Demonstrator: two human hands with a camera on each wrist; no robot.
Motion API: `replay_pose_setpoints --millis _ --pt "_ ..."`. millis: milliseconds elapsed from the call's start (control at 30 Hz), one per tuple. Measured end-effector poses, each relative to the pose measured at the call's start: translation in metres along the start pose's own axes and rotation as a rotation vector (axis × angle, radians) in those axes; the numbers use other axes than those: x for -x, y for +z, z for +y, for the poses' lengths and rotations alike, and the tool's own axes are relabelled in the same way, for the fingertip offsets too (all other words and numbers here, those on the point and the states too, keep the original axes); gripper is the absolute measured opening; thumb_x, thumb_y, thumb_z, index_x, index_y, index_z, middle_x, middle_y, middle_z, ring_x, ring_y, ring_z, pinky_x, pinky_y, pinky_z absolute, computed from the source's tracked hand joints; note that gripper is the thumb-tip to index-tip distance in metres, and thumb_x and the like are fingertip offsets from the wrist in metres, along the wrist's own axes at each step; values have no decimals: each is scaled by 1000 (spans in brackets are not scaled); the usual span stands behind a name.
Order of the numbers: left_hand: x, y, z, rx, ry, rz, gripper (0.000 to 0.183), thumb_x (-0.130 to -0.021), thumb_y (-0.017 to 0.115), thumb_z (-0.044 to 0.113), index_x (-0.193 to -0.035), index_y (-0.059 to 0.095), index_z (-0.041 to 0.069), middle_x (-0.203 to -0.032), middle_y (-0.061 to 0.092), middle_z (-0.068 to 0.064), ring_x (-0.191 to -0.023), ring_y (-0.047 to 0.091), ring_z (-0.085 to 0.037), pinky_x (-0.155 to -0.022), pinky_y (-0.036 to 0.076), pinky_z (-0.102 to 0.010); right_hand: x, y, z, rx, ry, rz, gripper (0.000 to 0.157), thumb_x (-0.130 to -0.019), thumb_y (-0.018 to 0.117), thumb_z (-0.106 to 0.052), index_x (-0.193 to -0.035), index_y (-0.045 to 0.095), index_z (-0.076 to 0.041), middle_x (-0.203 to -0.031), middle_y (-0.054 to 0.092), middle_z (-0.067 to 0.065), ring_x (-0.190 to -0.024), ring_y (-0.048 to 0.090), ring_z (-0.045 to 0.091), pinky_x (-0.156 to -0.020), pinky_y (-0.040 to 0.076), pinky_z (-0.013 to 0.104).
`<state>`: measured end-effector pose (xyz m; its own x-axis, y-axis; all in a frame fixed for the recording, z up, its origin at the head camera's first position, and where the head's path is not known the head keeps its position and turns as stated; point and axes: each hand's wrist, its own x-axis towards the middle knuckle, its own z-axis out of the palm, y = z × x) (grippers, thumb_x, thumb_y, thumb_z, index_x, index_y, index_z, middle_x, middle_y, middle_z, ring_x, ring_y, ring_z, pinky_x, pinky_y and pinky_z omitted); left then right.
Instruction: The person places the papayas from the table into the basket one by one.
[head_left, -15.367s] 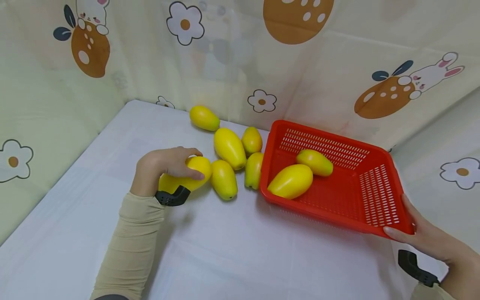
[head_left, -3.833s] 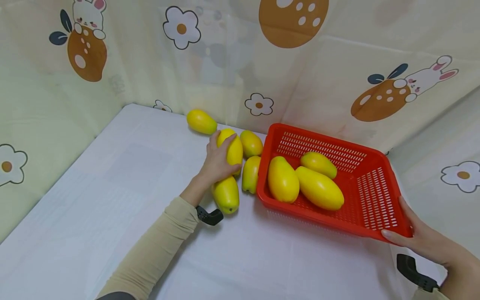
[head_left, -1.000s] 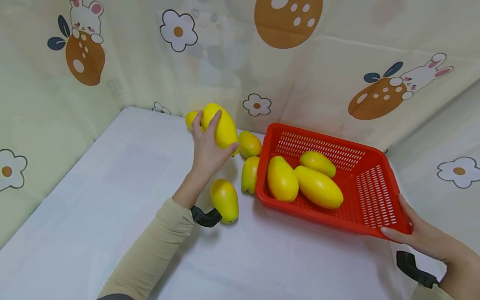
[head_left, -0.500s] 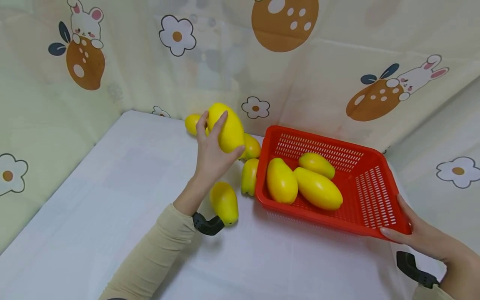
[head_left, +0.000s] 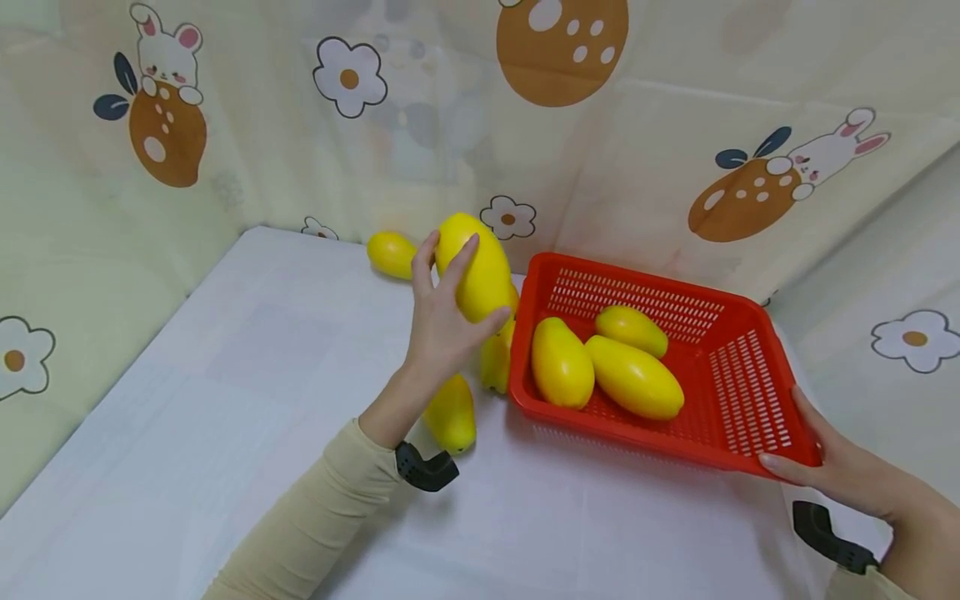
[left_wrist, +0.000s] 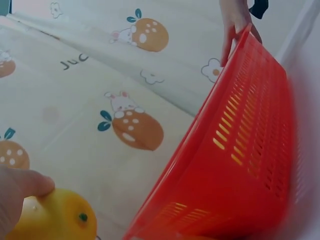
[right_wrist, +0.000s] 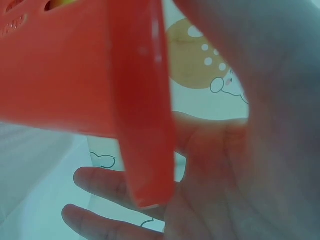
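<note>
My left hand (head_left: 442, 325) grips a large yellow mango (head_left: 478, 271) with fingers and thumb spread round its side, raised above the table just left of the red basket (head_left: 720, 396). In the left wrist view a thumb or finger lies on the mango (left_wrist: 55, 220), whose end shows a small green stem spot. My right hand (head_left: 855, 467) holds the basket at its near right corner, thumb over the rim. In the right wrist view two fingers (right_wrist: 105, 185) extend past the outer side of the rim (right_wrist: 142, 100). Three mangoes (head_left: 562, 362) lie in the basket's left part.
On the white table (head_left: 262, 400) a mango (head_left: 390, 253) lies at the back edge. Another mango (head_left: 452, 417) rests below my left wrist. A greenish mango (head_left: 495, 362) sits against the basket's left side, with one more partly hidden behind it. A patterned curtain (head_left: 420, 150) borders the table.
My left hand put another mango into the basket, then took the large one from the table pile, lifted it and moved it right toward the basket. The right hand keeps its hold.
</note>
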<state>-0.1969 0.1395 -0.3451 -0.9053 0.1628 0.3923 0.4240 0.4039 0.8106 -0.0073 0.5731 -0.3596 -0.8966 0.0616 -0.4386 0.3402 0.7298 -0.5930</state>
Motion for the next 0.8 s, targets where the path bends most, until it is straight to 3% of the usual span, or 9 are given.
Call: replay_pose_setpoints --millis 167,267,500,700,800 --pt "4 3 5 -2 58 1 78 -76 79 30 -144 40 31 -156 8 -4 -141 21 -27 -105 42 -42 1 -1 -3 4 19 -5 102 -93 56 -32 -140 -34 -26 -139 19 35 -111 34 37 -77 57 44" --pt "8 6 8 -6 73 -13 79 -75 79 30 -144 40 30 -156 8 -4 -141 21 -28 -103 43 -42 2 0 -3 -17 31 -13 102 -93 57 -33 -139 -35 -29 -140 17 35 -113 30 44 -78 56 48" --pt "15 12 13 26 87 -48 78 -75 79 29 -143 40 32 -157 6 -1 -139 25 -26 -102 44 -42 2 2 1 -16 15 -8 102 -93 58 -32 -139 -34 -32 -141 18 33 -111 35 33 -77 57 46" --pt "20 16 18 38 101 -67 77 -76 78 28 -143 41 32 -156 8 -1 -139 27 -27 -100 46 -42 0 1 4 -3 24 -7 103 -92 57 -34 -138 -35 -30 -139 18 35 -112 33 42 -78 56 48" --pt "22 18 20 43 102 -81 77 -76 78 27 -143 41 33 -156 8 -1 -139 27 -27 -100 47 -41 0 1 4 9 26 0 103 -92 57 -35 -138 -35 -31 -139 19 34 -110 35 39 -78 57 47"
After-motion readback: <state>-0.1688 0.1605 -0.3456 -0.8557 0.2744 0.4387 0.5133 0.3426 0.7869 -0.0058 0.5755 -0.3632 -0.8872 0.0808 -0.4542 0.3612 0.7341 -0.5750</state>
